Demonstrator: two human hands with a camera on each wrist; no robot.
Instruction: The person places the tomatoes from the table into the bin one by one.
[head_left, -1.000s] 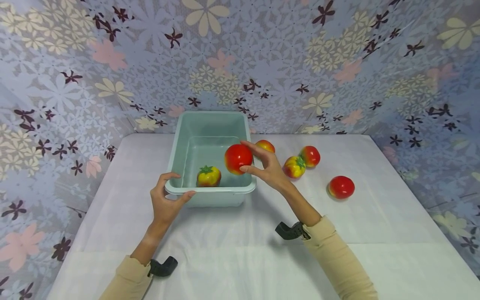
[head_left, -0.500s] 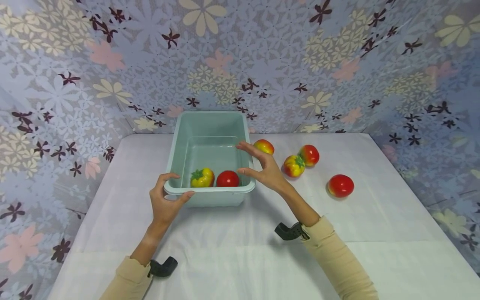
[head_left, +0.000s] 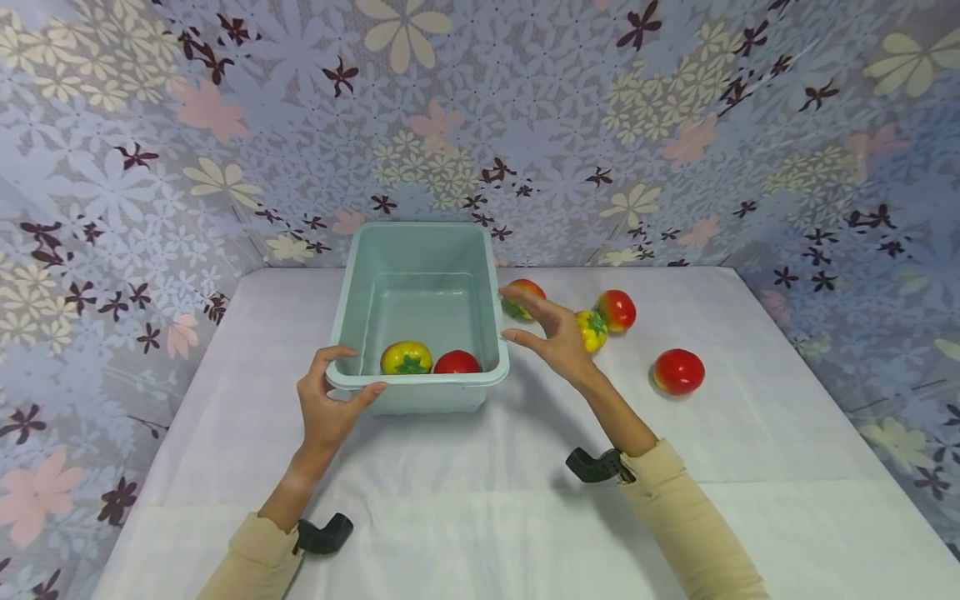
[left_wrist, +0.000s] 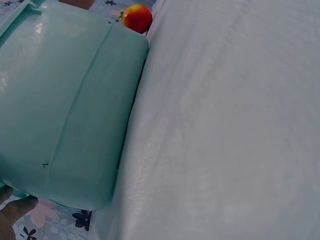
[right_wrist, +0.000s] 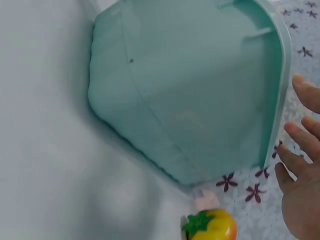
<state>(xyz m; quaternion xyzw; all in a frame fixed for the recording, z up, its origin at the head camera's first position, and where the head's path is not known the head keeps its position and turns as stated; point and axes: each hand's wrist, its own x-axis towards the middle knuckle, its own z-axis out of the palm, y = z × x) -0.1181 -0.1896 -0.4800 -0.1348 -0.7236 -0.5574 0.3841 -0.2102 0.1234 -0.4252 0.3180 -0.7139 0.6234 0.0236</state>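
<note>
Leftmost, left hand (head_left: 327,398) pinching the rim of a green tub (head_left: 431,400); inside, yellow fruit (head_left: 406,357) beside red fruit (head_left: 457,362); next, right hand (head_left: 558,337) spread, holding nothing; rightward, glossy fruits (head_left: 678,372), likely light, stiff, slippery: best cupped round the middle.

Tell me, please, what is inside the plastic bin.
Inside the plastic bin, a yellow tomato sits left of a red tomato; the near rim hides their lower parts.

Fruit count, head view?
6. Bin: yellow fruit, red fruit. Table: orange-red fruit partly behind the right hand; second yellow fruit and red-green fruit close together; lone fruit farthest right. More may be hidden.
</note>
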